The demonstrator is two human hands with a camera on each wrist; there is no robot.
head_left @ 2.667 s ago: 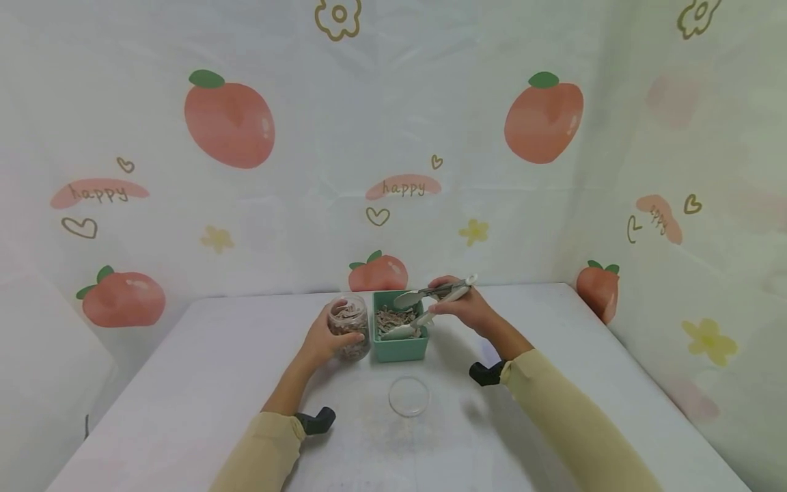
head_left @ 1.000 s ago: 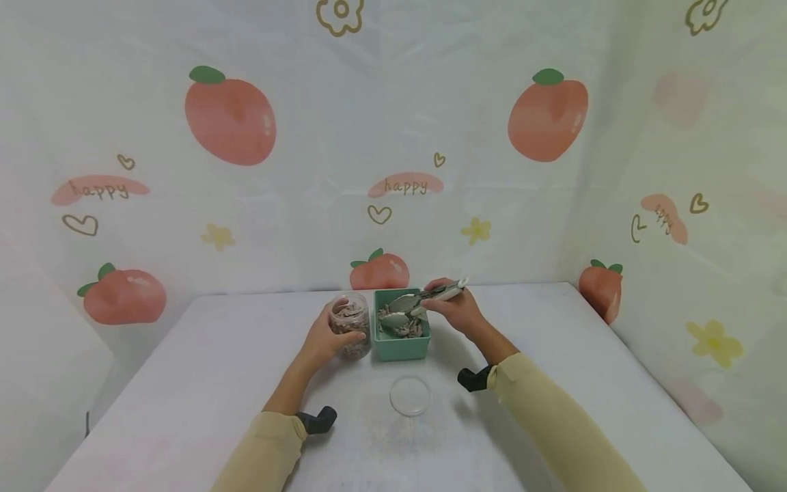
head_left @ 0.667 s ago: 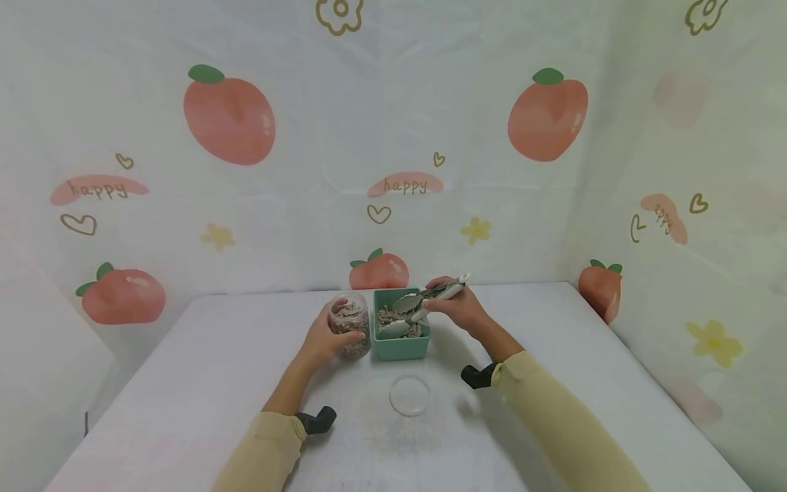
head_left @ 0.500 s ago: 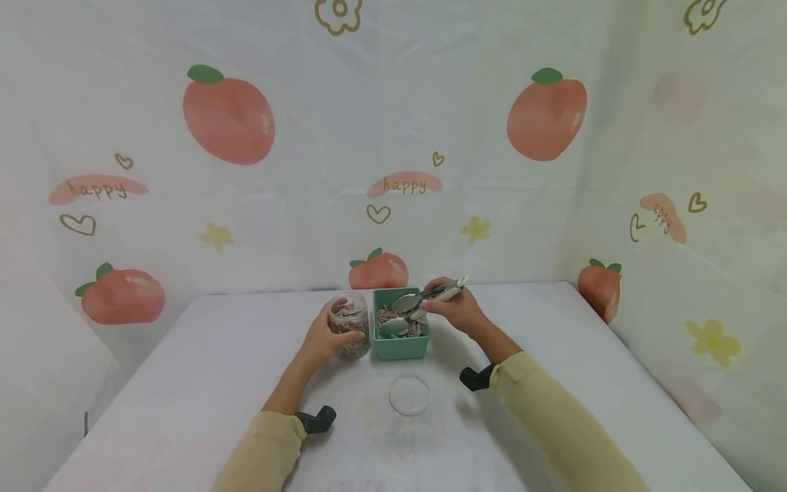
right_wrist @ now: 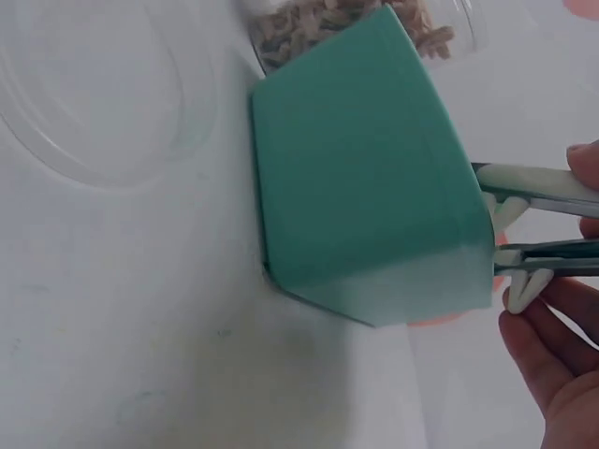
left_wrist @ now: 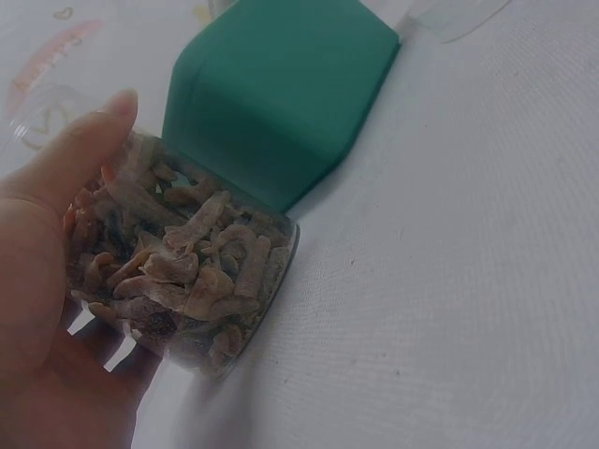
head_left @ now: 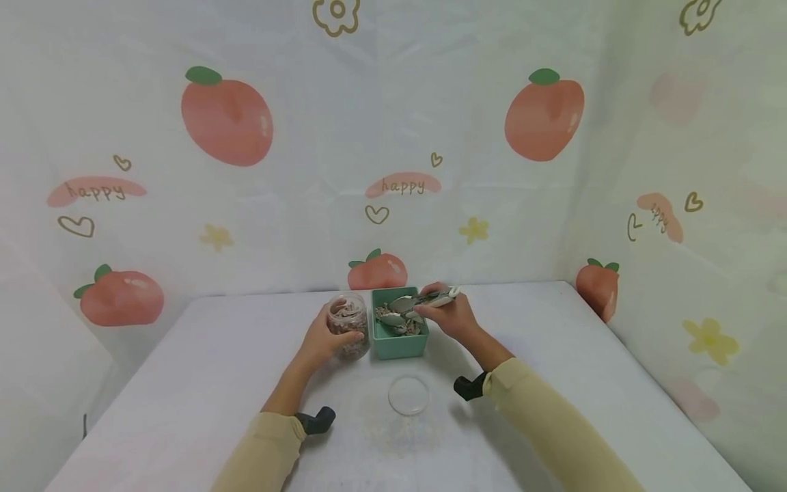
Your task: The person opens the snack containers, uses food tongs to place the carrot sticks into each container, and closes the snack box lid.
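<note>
My left hand (head_left: 320,339) grips a clear jar (head_left: 354,347), thumb in front, fingers around the far side. Brown, curled dried pieces (left_wrist: 187,271) fill much of it in the left wrist view. Against the jar's right side stands a green box (head_left: 399,348), with more such pieces (head_left: 410,329) inside. From the right, my right hand (head_left: 453,318) holds a pair of tongs (head_left: 424,299) by the arms. Their spoon-shaped heads are down in the box, a small gap apart. Whether a piece lies between them is too small to tell. In the right wrist view, the box wall hides the heads.
A clear round lid (head_left: 408,395) lies flat on the white table (head_left: 233,383) in front of the box. Behind the box rises a white curtain (head_left: 295,225) printed with peaches. Black wrist mounts (head_left: 316,420) jut from both sleeves.
My right hand has moved slightly left and lower, taking the tongs deeper into the box. Their heads, wide apart earlier, are nearer each other now. The left hand and jar have stayed put.
</note>
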